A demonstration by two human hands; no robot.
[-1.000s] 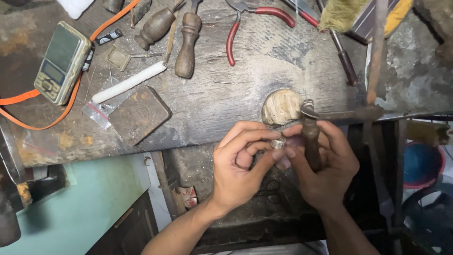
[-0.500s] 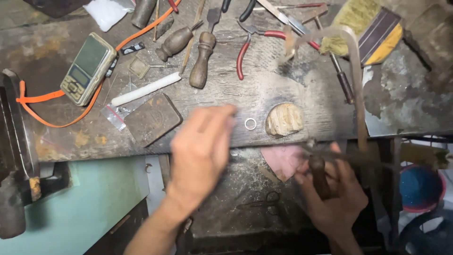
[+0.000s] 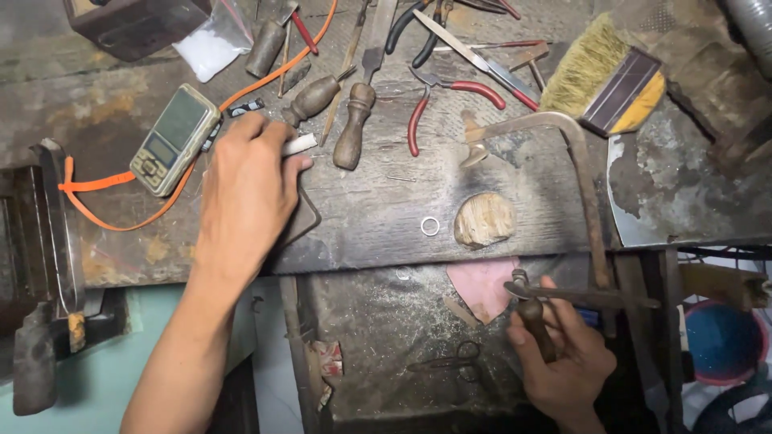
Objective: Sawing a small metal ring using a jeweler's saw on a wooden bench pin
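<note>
Currently the left hand (image 3: 245,189) is laid palm-down on the worn wooden bench (image 3: 370,217), fingers curled loosely over a white stick (image 3: 299,145) and a dark flat block (image 3: 301,219) under the palm; whether the grip is actually closed on either cannot be told. A pocket scale (image 3: 174,139) with an orange strap (image 3: 121,221) is seen just left of that hand.

The right hand (image 3: 563,354) is kept below the bench edge, grip closed around the dark wooden handle of a jeweller's saw (image 3: 591,217), whose metal frame is seen arching up over the bench top. A small silver ring (image 3: 430,226) is lying free on the bench, just left of a rounded wooden bench pin (image 3: 484,219), well apart from both hands.

Further back are scattered wooden-handled tools (image 3: 354,124), red-handled pliers (image 3: 450,100), and a brush (image 3: 603,76) with pale bristles. A pink cloth (image 3: 482,285) and scissors (image 3: 450,362) are seen in the dusty tray under the bench.
</note>
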